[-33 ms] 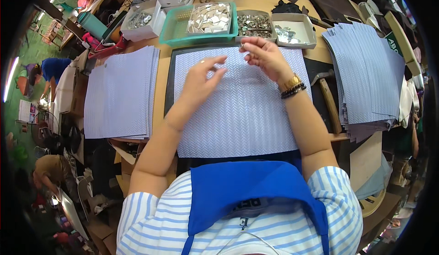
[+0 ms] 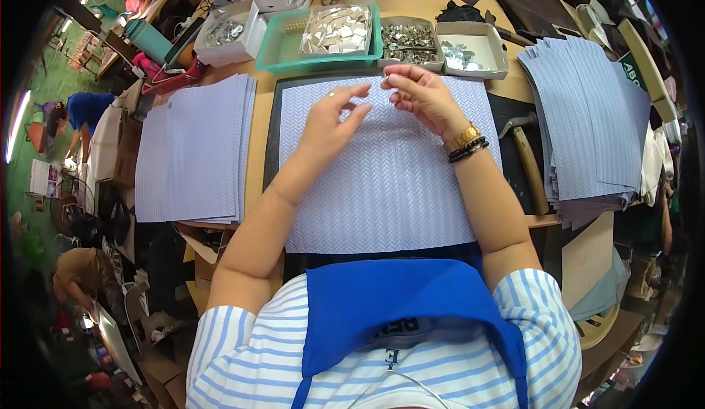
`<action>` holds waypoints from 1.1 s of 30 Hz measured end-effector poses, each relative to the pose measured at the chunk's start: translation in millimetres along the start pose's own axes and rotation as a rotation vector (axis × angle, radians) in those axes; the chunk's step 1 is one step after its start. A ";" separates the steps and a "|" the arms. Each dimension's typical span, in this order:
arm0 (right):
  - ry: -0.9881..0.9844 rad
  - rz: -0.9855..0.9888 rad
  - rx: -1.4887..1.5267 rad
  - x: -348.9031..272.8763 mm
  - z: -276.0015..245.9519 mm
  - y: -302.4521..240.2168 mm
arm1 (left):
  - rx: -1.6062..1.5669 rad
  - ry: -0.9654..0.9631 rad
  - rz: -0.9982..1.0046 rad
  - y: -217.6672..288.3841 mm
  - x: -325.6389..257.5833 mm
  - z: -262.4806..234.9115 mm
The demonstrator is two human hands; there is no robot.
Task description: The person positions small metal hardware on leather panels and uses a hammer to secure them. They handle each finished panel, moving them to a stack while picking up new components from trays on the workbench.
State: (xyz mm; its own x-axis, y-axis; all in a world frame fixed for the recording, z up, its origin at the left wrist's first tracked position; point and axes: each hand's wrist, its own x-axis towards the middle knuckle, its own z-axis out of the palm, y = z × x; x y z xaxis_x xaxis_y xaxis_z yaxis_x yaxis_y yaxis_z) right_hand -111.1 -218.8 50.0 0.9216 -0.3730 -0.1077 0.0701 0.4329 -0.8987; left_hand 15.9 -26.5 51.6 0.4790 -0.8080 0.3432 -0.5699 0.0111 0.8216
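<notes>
A pale blue sheet with a herringbone pattern [image 2: 382, 181] lies flat on a dark mat [image 2: 273, 130] in front of me. My left hand [image 2: 330, 119] hovers over the sheet's upper part with its fingers apart, and its fingertips reach toward my right hand. My right hand [image 2: 424, 99], which has a gold watch and dark bracelets at the wrist, pinches a small shiny metal piece [image 2: 384, 79] at the sheet's far edge.
Stacks of the same patterned sheets lie at the left [image 2: 194, 148] and right [image 2: 587, 122]. Behind the mat stand a green tray of shiny pieces [image 2: 288, 62], grey trays of metal parts [image 2: 408, 62] and a white box [image 2: 228, 34]. A hammer [image 2: 529, 159] lies at the right. Other people work at the far left.
</notes>
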 end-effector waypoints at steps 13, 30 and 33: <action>0.036 -0.119 -0.326 0.6 -16.4 13.2 | -0.464 -0.055 -0.258 -24.9 31.2 23.5; 0.198 -0.531 -0.890 1.4 -30.1 18.2 | 0.578 -0.154 -0.027 -15.1 65.0 24.8; 0.232 -0.522 -0.895 5.3 -29.1 24.7 | 0.608 -0.137 0.062 -31.9 65.3 20.0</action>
State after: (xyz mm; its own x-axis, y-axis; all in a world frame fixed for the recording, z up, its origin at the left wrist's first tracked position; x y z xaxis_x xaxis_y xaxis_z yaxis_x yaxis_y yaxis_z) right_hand -115.5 -234.0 14.8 0.7564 -0.5263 0.3884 0.0427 -0.5528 -0.8322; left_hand 52.0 -91.4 38.7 0.3659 -0.8853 0.2869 -0.8912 -0.2446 0.3819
